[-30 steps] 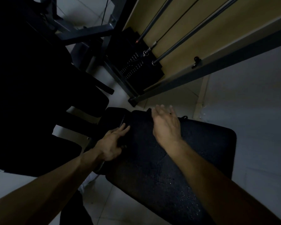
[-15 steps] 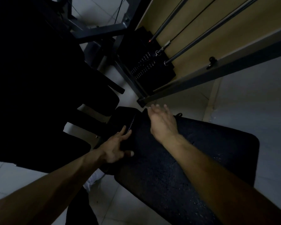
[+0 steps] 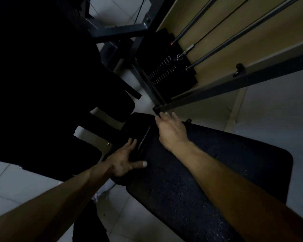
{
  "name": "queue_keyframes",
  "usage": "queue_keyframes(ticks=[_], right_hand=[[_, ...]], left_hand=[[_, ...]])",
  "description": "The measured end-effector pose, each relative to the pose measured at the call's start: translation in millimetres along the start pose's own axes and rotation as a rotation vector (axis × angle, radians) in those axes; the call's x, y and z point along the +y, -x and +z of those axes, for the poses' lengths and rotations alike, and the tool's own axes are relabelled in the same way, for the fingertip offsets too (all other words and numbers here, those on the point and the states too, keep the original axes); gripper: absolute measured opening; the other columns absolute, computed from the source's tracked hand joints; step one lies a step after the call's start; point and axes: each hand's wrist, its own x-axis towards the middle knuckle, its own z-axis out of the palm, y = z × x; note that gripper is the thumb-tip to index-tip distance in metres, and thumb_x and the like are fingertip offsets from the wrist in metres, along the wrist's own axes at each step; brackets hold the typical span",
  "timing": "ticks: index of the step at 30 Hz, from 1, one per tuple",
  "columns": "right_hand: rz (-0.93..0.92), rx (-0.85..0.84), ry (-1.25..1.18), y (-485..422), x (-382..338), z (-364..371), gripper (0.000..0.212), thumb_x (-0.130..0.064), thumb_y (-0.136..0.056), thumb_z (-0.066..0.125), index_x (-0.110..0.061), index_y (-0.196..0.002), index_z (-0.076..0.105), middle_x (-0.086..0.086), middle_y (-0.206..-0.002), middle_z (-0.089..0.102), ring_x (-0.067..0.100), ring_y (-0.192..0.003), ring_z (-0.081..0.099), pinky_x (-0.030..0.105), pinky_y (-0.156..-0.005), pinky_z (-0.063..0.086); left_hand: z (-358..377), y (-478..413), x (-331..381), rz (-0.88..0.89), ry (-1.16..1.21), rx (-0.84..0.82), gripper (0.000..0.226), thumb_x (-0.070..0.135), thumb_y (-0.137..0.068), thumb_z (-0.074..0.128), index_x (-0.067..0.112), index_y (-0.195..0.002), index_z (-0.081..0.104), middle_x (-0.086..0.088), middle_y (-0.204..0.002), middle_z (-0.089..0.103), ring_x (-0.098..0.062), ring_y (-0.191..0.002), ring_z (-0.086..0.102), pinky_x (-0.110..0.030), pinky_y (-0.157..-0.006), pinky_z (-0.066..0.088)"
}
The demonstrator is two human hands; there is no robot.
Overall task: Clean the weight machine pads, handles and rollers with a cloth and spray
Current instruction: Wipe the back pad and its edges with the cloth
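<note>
Matt, grainy black pad (image 3: 191, 180), perhaps vinyl, smooth metal guide rods (image 3: 234, 37), glossy floor tiles (image 3: 16, 180)

Black bench pad over pale floor tiles

I see the black pad (image 3: 208, 172) stretching across my view above the tiled floor (image 3: 143, 224), its rough surface flecked with pale specks. My left hand (image 3: 122, 163) lies flat at its left edge with the thumb spread onto it. My right hand (image 3: 171, 131) lies straight-fingered over its far end.

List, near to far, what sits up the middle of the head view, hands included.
In order: left hand → right hand → weight stack.
</note>
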Motion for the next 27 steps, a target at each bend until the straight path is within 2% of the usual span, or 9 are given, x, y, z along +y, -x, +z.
queue_keyframes(ticks=[2,4,7,13,17,20,22,25,27], right_hand=[[-0.068,-0.070,-0.014,21.2,-28.5,12.0,0.077,-0.011,-0.093,0.063,-0.005,-0.160,0.025,0.020,-0.167,0.023,0.033,-0.156,0.019,0.044,-0.129,0.004],[-0.185,-0.160,-0.033,53.7,-55.8,21.2,0.082,-0.017,-0.095,0.062,-0.003,-0.162,0.016,0.021,-0.169,0.014,0.034,-0.157,0.014,0.044,-0.129,0.002],[-0.393,-0.205,-0.094,96.9,-82.1,36.2,0.074,-0.011,-0.094,0.062,-0.001,-0.159,0.027,0.023,-0.166,0.024,0.036,-0.155,0.021,0.041,-0.128,-0.002],[-0.678,-0.318,-0.035,98.2,-37.0,5.0,0.068,-0.001,-0.096,0.056,-0.016,-0.159,0.036,0.004,-0.168,0.028,0.021,-0.157,0.020,0.042,-0.129,0.006],[-0.365,-0.137,0.000,59.7,9.6,-9.4,0.075,0.004,-0.092,0.058,-0.015,-0.160,0.032,0.004,-0.169,0.026,0.022,-0.157,0.020,0.038,-0.129,0.002],[-0.210,-0.043,-0.070,67.1,-20.5,-0.1,0.075,0.000,-0.093,0.058,-0.010,-0.161,0.027,0.009,-0.170,0.022,0.025,-0.157,0.019,0.036,-0.127,0.000],[-0.326,-0.102,-0.120,96.4,-55.7,15.2,0.077,0.000,-0.093,0.059,-0.009,-0.162,0.025,0.011,-0.170,0.020,0.026,-0.157,0.018,0.034,-0.126,-0.002],[-0.523,-0.211,-0.149,138.2,-85.9,27.3,0.069,0.003,-0.095,0.056,-0.009,-0.159,0.034,0.011,-0.168,0.026,0.028,-0.156,0.020,0.034,-0.126,0.000],[-0.614,-0.259,-0.153,150.0,-85.5,27.5,0.062,0.002,-0.097,0.053,-0.011,-0.156,0.041,0.009,-0.167,0.031,0.028,-0.155,0.023,0.036,-0.127,0.003]], left_hand=[[-0.6,2.1,-1.5,-0.013,0.024,0.025,0.114,0.068,-0.078,0.071,0.027,-0.164,0.007,0.010,-0.169,-0.003,-0.014,-0.156,0.003,-0.027,-0.123,0.007],[-4.6,6.9,-7.6,-0.005,0.051,0.090,0.081,0.032,-0.094,0.072,0.022,-0.160,0.026,0.004,-0.167,0.014,-0.015,-0.154,0.013,-0.016,-0.116,0.011],[-8.6,21.2,-19.7,-0.031,-0.036,0.063,0.067,-0.005,-0.094,0.058,0.008,-0.156,0.033,-0.010,-0.166,0.025,-0.016,-0.154,0.019,-0.004,-0.107,0.008],[16.7,36.0,-31.4,-0.023,-0.059,0.071,0.068,0.003,-0.098,0.055,0.015,-0.160,0.028,-0.006,-0.169,0.015,-0.018,-0.157,0.012,-0.020,-0.120,0.012],[34.5,37.2,-38.5,-0.020,-0.079,0.172,0.075,0.009,-0.101,0.056,0.026,-0.163,0.018,0.004,-0.171,0.002,-0.019,-0.157,0.011,-0.021,-0.120,0.016],[42.0,41.1,-34.3,0.023,-0.076,0.159,0.071,0.006,-0.099,0.056,0.024,-0.161,0.027,-0.001,-0.171,0.011,-0.025,-0.157,0.014,-0.034,-0.126,0.017],[39.7,44.1,-31.8,0.044,-0.024,0.225,0.054,0.012,-0.103,0.051,0.023,-0.155,0.041,-0.005,-0.168,0.023,-0.029,-0.157,0.016,-0.042,-0.126,0.013],[33.7,33.4,-49.2,0.010,0.089,0.187,0.076,-0.014,-0.089,0.045,0.025,-0.154,0.038,-0.005,-0.169,0.018,-0.023,-0.156,0.018,-0.025,-0.123,0.015],[28.3,38.9,-50.2,-0.019,0.160,0.153,0.080,-0.019,-0.087,0.040,0.026,-0.154,0.037,-0.005,-0.169,0.015,-0.023,-0.157,0.016,-0.026,-0.125,0.014]])
